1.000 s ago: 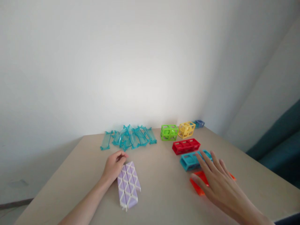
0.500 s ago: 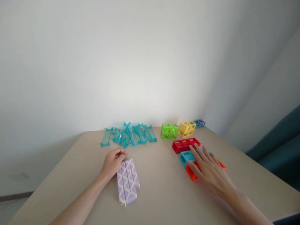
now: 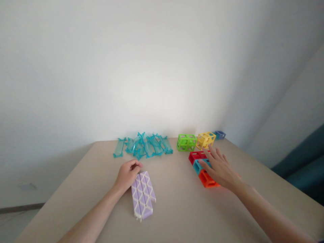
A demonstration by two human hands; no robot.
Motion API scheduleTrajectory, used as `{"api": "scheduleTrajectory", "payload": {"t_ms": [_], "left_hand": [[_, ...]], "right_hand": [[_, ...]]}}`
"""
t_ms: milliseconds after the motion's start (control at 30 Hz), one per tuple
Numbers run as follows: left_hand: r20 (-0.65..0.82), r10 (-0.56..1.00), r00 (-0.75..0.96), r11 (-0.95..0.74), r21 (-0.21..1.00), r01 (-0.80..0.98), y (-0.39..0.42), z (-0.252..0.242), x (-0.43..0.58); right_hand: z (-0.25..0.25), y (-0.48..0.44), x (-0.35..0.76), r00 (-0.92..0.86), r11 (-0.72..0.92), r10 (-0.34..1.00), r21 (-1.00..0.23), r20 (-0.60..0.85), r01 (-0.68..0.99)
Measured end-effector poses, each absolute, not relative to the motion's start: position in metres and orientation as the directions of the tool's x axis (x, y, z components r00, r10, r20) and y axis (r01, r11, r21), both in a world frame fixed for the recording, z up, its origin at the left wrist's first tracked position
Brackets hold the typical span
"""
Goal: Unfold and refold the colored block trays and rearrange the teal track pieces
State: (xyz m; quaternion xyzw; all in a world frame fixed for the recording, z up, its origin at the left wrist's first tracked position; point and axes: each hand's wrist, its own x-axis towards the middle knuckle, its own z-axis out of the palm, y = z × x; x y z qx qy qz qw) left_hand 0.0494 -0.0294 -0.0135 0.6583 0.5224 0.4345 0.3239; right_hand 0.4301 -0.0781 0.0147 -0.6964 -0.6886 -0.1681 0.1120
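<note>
My left hand rests on the table with its fingers curled in, and I see nothing in them. Right beside it lies a snake puzzle of purple and white wedges, folded flat. My right hand, fingers stretched out, is over a group of openwork plastic blocks and partly covers them. In that group a red block is farthest back, a blue block is in the middle and an orange block is nearest me. The three sit against one another. Whether the palm touches them I cannot tell.
Along the wall lie several clear teal track pieces. Right of them stand a green openwork block, a yellow one and a small dark blue one. The table meets a white wall; a teal curtain hangs at right.
The blue and orange blocks have shifted away from me, up against the red block. My right hand has moved forward and looks raised. The whole view has shifted slightly; my left hand keeps its pose.
</note>
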Motion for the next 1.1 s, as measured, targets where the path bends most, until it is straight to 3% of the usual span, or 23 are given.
{"api": "scheduleTrajectory", "payload": {"t_ms": [133,333,600,1100], "left_hand": [[0.242,0.968,0.071,-0.250,0.875,0.414,-0.028,-0.015,0.049],[0.222,0.972,0.078,-0.234,0.878,0.418,-0.029,-0.012,0.051],[0.211,0.972,0.101,-0.233,0.854,0.465,-0.030,-0.012,0.051],[0.198,0.972,0.129,-0.236,0.821,0.520,-0.030,-0.011,0.052]], "right_hand": [[0.040,-0.019,0.448,0.104,-0.138,0.876,0.039,0.471,0.990],[0.054,0.027,0.474,-0.049,0.001,0.931,0.134,0.361,0.991],[0.053,0.015,0.461,-0.077,0.017,0.923,0.162,0.376,0.987],[0.050,0.023,0.425,0.114,-0.119,0.901,-0.014,0.418,0.993]]}}
